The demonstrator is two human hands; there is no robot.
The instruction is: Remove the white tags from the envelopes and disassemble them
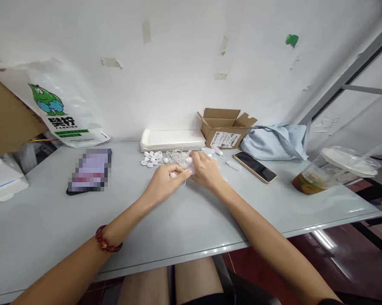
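My left hand (164, 181), with a red bead bracelet (107, 240) on its wrist, pinches a small white plastic piece (173, 175) between thumb and fingers. Close against it, my right hand (207, 168) has its fingers curled round a whitish, translucent plastic part whose shape is mostly hidden. A thin white cord hangs below the fingertips. Just beyond the hands lie a group of small white round caps (152, 159) and a tangle of white cords (175, 157). Several translucent plastic pieces (233, 165) are scattered to the right of my right hand.
Behind the parts stand a stack of white trays (175, 139) and an open cardboard box (224, 131). On the right are a phone (254, 167), a light blue cloth bundle (275, 142) and a tilted drink cup (324, 173). A dark-edged phone (91, 171) and white bag (79, 106) are left.
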